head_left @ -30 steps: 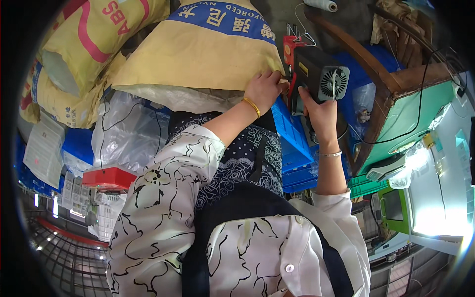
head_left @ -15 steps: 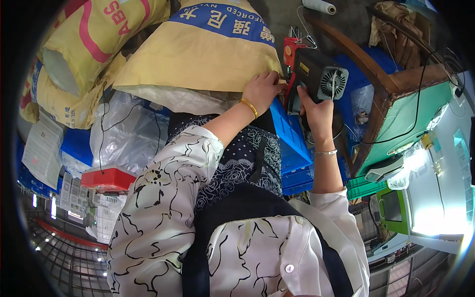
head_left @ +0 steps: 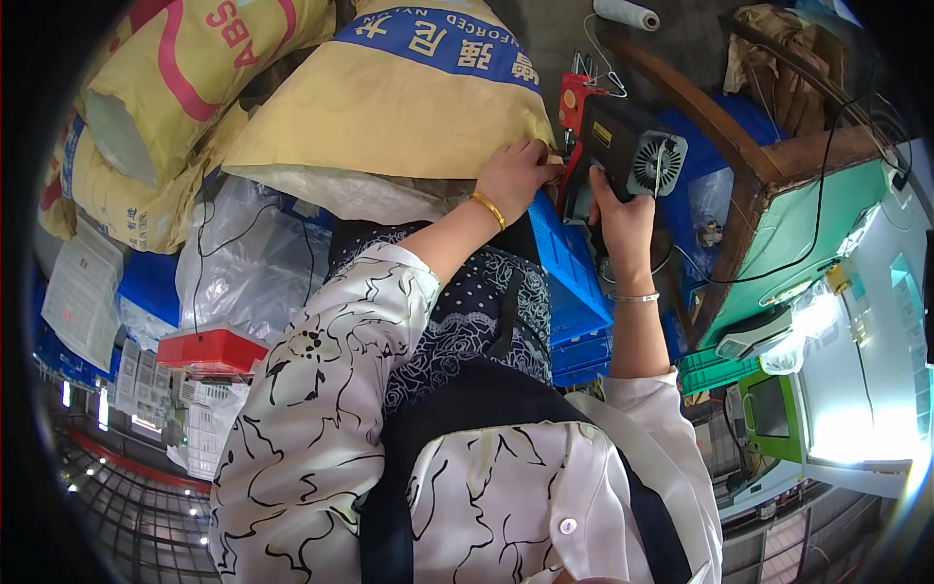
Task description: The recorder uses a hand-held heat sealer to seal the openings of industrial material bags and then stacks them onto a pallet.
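Note:
A large yellow-tan woven sack (head_left: pixel 389 127) with a blue band lies before me, its open edge toward my body and a whitish inner layer showing. At the right corner of that edge, my left hand (head_left: pixel 516 175) pinches the sack, fingers curled. A red and black portable bag-sewing machine (head_left: pixel 608 136) with a round vent stands against the same corner. My right hand (head_left: pixel 620 219) is wrapped round its handle from the near side, thumb on top; the other fingers are hidden. White thread runs over the machine from a thread cone (head_left: pixel 628 14) beyond it.
More yellow sacks (head_left: pixel 195 88) lie at left, beside clear plastic bags (head_left: pixel 253 263) and a red box (head_left: pixel 212 350). A blue crate (head_left: pixel 574 273) is under my hands. To the right is a wooden-framed green table (head_left: pixel 808 214) with a black cable (head_left: pixel 827 185) hanging across it.
Almost nothing differs. The sewing machine and my right hand have shifted very slightly; my left hand keeps its hold on the sack's corner.

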Demonstrator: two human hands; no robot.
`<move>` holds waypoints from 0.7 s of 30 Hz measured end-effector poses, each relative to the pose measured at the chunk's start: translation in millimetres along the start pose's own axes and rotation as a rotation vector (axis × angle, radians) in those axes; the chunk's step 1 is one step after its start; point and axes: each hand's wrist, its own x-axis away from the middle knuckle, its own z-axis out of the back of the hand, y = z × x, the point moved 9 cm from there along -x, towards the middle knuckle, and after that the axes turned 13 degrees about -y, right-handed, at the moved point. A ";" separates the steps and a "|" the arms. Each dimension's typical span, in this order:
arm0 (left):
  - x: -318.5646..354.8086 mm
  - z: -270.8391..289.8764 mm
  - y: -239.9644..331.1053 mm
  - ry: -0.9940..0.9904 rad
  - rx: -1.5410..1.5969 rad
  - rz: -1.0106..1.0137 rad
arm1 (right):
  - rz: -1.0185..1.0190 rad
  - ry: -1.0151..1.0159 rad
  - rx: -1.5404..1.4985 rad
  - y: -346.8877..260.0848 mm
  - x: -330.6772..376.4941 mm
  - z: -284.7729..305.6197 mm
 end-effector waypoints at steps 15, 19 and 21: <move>-1.8 0.8 -4.4 0.059 0.064 -0.036 | 0.023 0.014 -0.031 -1.1 -0.3 3.6; -4.9 -1.5 -4.3 0.034 0.071 -0.028 | -0.038 -0.019 -0.002 -2.2 2.9 3.9; -5.4 -2.0 -3.3 0.029 0.066 -0.031 | -0.058 -0.008 0.007 -0.8 3.7 5.3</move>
